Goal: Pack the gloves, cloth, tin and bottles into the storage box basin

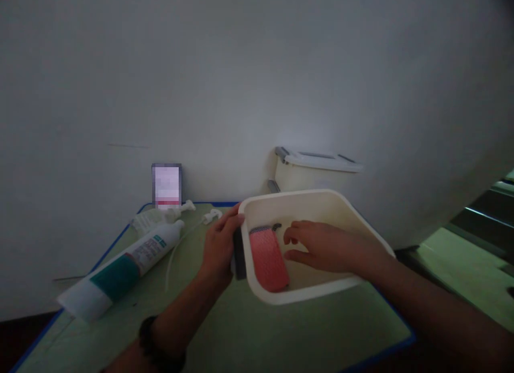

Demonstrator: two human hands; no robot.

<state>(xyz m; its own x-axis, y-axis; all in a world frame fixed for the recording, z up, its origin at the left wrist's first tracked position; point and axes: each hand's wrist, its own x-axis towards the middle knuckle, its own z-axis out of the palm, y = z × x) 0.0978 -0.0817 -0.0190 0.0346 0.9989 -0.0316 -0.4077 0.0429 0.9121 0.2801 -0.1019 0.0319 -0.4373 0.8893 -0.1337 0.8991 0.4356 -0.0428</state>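
Observation:
My left hand (pixel 220 244) grips the left side of a cream plastic bin (pixel 297 297), its fingers partly hidden behind the wall. The bin is tilted so its opening faces me. Inside, against the left wall, lies a red textured pad (pixel 270 260) with a grey patterned edge and a small dark loop at its top. My right hand (pixel 317 244) reaches into the bin from the right. Its fingers are curved and apart, holding nothing, just right of the red pad and not visibly touching it.
On the table (pixel 321 335), a large white and green bottle (pixel 124 268) lies on its side at left, beside a white pump with a tube (pixel 172 255) and a clear bottle (pixel 150 221). A phone (pixel 167 185) leans against the wall. Behind the bin stands a lidded box (pixel 321 162).

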